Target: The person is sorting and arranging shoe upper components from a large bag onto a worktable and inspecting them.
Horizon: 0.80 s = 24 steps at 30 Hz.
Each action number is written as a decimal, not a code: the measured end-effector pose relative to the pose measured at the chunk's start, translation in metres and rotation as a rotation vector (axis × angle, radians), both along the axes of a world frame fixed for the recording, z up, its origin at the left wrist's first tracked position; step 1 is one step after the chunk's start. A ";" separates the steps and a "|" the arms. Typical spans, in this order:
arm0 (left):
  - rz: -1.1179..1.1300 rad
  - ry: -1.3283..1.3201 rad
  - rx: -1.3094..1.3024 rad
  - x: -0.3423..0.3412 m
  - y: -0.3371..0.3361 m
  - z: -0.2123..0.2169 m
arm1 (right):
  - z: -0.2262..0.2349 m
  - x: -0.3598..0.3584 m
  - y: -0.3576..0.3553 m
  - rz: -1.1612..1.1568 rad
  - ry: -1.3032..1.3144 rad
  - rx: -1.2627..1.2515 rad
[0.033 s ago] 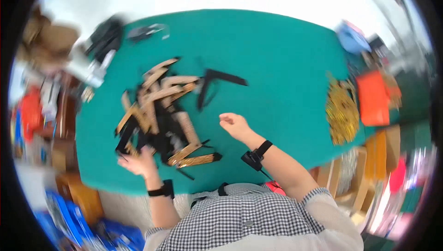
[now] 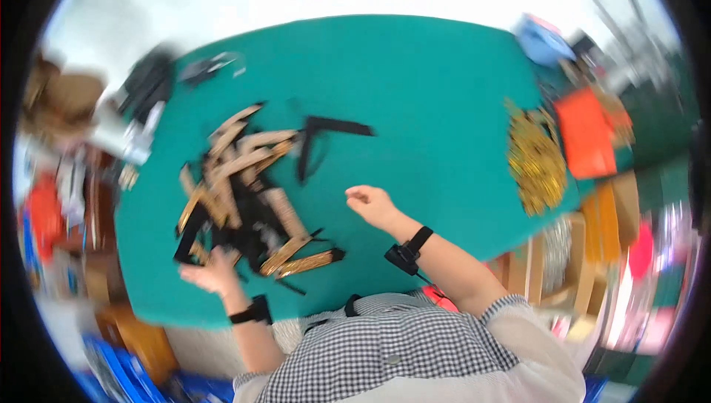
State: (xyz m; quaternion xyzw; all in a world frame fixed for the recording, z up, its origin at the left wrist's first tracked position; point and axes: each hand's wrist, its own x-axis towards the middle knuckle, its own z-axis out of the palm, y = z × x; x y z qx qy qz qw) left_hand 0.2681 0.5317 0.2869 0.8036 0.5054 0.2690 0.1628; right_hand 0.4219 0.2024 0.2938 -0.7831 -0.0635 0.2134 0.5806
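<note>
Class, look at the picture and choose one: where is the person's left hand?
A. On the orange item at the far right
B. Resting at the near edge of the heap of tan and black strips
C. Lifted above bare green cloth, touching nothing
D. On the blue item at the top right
B: the left hand lies against the near edge of the heap of strips on the green table, while the right hand is over bare cloth.

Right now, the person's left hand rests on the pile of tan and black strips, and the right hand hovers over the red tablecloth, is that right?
Not quite: the head view shows a green tablecloth, not red. The left hand does rest at the pile of tan and black strips, and the right hand hovers over bare cloth.
</note>
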 end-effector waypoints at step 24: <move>-2.533 0.582 0.062 0.130 -0.378 -0.053 | -0.241 -0.454 -0.087 -1.999 0.975 -0.081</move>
